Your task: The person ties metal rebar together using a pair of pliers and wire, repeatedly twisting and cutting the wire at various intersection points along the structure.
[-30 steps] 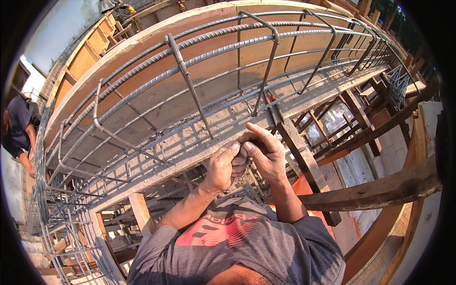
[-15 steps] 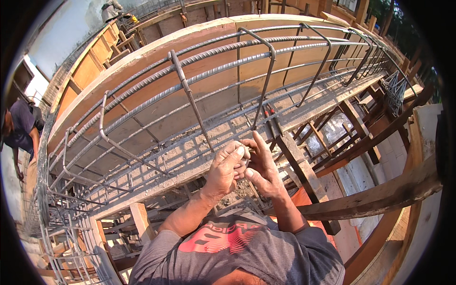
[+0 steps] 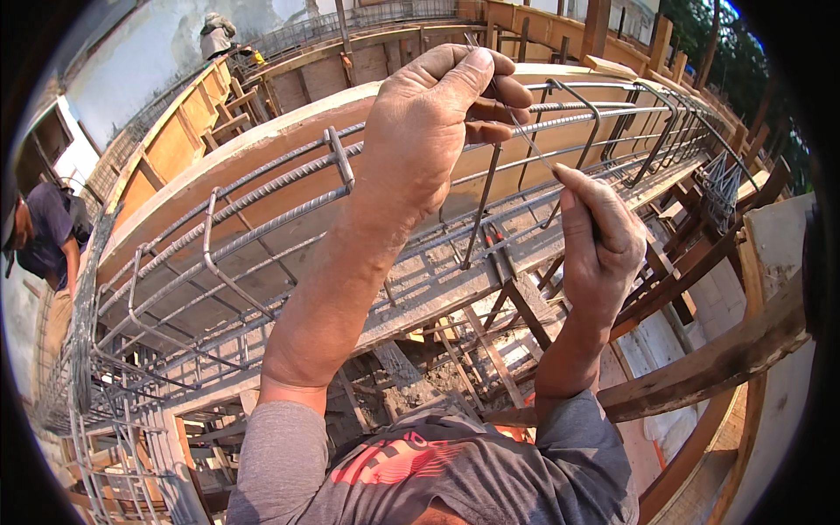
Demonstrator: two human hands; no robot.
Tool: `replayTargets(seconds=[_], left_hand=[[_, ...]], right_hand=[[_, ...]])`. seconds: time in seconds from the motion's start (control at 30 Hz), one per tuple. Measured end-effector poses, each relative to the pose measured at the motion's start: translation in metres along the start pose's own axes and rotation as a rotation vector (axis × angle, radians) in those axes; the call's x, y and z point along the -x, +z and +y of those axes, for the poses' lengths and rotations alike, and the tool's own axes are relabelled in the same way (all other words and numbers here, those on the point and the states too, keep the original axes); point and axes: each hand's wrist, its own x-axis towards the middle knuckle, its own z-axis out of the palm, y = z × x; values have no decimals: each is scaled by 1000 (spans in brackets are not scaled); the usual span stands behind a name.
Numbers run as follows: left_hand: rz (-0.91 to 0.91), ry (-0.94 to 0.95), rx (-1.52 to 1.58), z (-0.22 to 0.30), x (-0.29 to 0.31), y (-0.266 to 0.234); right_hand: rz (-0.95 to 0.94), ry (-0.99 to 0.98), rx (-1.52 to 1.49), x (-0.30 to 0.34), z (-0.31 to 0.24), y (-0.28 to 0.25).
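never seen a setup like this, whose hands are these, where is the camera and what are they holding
There's no robot here: these are a person's bare hands. The camera sits on their head looking down, and its wide lens bends straight edges. The left hand pinches a thin wire between thumb and fingers; the wire runs down to the fingertips of the right hand, though whether they grip it is hard to tell. Beyond the hands is a cage of steel bars beside wooden boards. A tool with red parts rests near the cage's lower side.
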Motion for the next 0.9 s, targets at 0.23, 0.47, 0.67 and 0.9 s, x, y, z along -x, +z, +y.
replayTargets(seconds=[0.23, 0.47, 0.67, 0.9], left_hand=[[-70, -320, -1070, -16, -114, -90], [-198, -734, -998, -57, -132, -120], [-141, -857, -994, -57, -123, -113], [-159, -858, -1086, -43, -114, -115]], right_hand=[[-476, -11, 481, -111, 108, 16], [-821, 53, 183, -156, 150, 5], [-979, 22, 233, -166, 160, 49], [-1020, 4, 170, -149, 153, 112]])
